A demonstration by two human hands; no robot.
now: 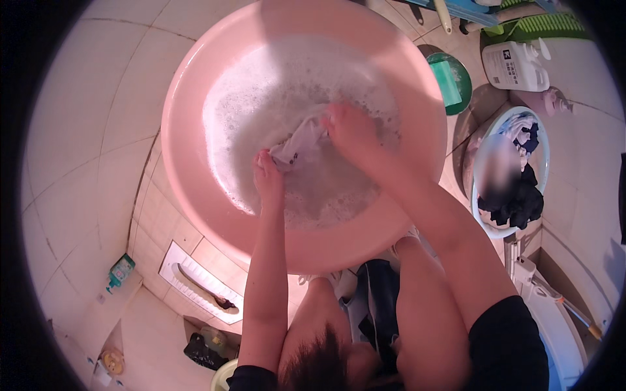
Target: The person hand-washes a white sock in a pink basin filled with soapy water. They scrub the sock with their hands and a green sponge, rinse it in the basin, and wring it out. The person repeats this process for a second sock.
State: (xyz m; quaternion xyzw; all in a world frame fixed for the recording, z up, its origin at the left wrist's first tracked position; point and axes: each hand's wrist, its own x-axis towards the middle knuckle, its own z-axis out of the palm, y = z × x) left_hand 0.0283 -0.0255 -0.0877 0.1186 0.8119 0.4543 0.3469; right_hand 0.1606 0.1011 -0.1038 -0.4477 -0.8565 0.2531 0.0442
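A wet white cloth [301, 141], perhaps a small garment, with a few dark marks near its left end, is stretched between my hands just above sudsy water [313, 195]. My left hand [268, 174] is closed on the lower left end of it. Higher up and to the right, my right hand [351, 130] grips the other end, its fingers bunched around the fabric. Both hands are inside a large pink basin [189, 130], where white foam lies thickest along the left and far sides. The rest of the cloth, if any, is hidden by my fingers and the cloudy water.
Right of the basin stands a light blue tub [546, 156] of dark and white clothes. Beyond it are a white pump bottle [515, 67] and a green bowl [464, 85] with a green block. A squat toilet [195, 284] lies at lower left. My knees are close below the basin.
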